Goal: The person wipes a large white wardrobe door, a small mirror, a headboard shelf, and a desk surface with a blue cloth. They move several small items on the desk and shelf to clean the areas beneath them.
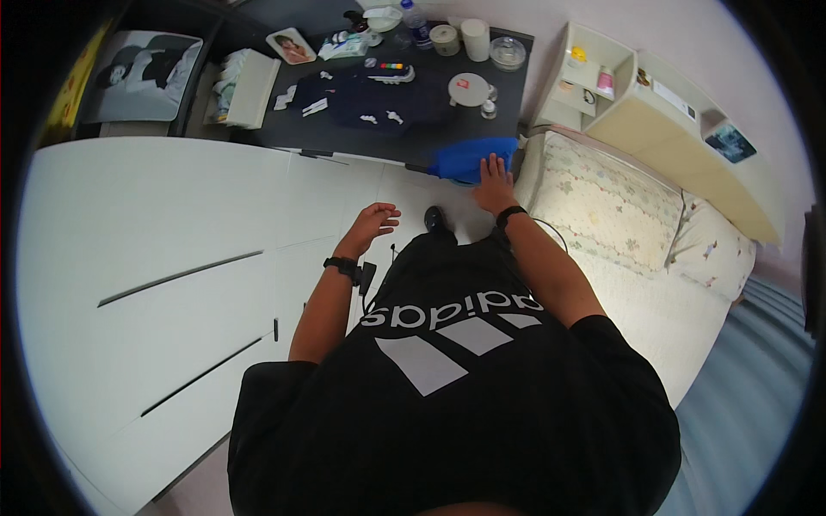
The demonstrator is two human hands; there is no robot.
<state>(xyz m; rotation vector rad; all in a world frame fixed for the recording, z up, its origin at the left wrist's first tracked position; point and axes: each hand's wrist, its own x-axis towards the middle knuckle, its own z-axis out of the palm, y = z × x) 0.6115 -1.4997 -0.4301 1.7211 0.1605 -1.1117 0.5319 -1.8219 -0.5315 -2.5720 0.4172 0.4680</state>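
My right hand (pixel 495 187) lies against a blue plastic bag (pixel 474 158) at the right front of the dark desk (pixel 381 143). Its fingers are extended over the bag's near side; the thumb's contact is unclear. A curved rim shows faintly under the bag, but what it belongs to is mostly hidden. My left hand (pixel 373 226) hovers over the pale floor, its fingers loosely bent and apart, with nothing in it. Several small white pieces and a multicoloured strip (pixel 392 66) lie on dark cloth (pixel 413 97) on the desk.
A lidded white container (pixel 469 89), a small jar (pixel 488 109), a water bottle (pixel 417 26) and a glass bowl (pixel 508 53) stand on the desk. To the right is a bed (pixel 619 309) with a floral pillow (pixel 606 200) below shelves (pixel 671 129). White cabinet doors (pixel 161 213) fill the left.
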